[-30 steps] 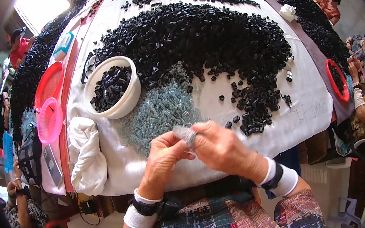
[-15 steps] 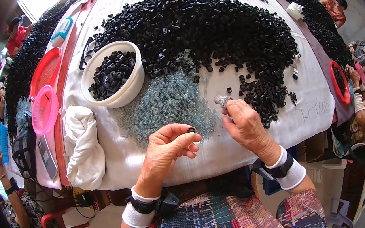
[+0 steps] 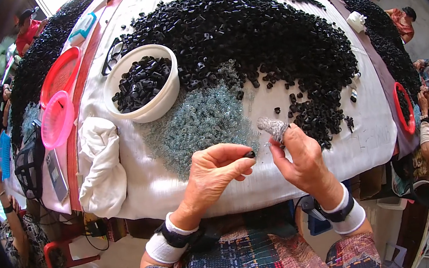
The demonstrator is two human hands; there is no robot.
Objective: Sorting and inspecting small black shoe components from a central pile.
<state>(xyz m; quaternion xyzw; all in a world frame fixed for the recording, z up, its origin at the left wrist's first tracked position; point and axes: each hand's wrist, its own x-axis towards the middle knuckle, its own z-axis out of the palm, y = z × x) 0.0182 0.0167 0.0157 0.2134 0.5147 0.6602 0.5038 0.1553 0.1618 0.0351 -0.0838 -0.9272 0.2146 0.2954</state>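
A small black plastic piece (image 3: pixel 250 155) is pinched between the thumb and fingertips of my left hand (image 3: pixel 209 172), over the front of the white cloth. Just to its right, my right hand (image 3: pixel 307 163) has its thumb apart from the raised forefinger, which wears a grey wrapped finger cover (image 3: pixel 273 128). I see nothing held in it; its curled fingers are partly hidden. Beyond my left hand lies a pile of small metal springs (image 3: pixel 192 123). A large heap of black plastic pieces (image 3: pixel 245 35) spreads behind and to the right of the springs.
A white bowl (image 3: pixel 172 94) of black pieces stands left of the springs. Near the left edge are a crumpled white cloth (image 3: pixel 101 168), a pink basket (image 3: pixel 58 120), a red tray (image 3: pixel 61 77) and a phone (image 3: pixel 56 176). Other people sit at both sides.
My left hand has moved right with the black piece, closer to my right hand. The right forefinger has lifted, showing more of its grey cover. The whole view has shifted slightly.
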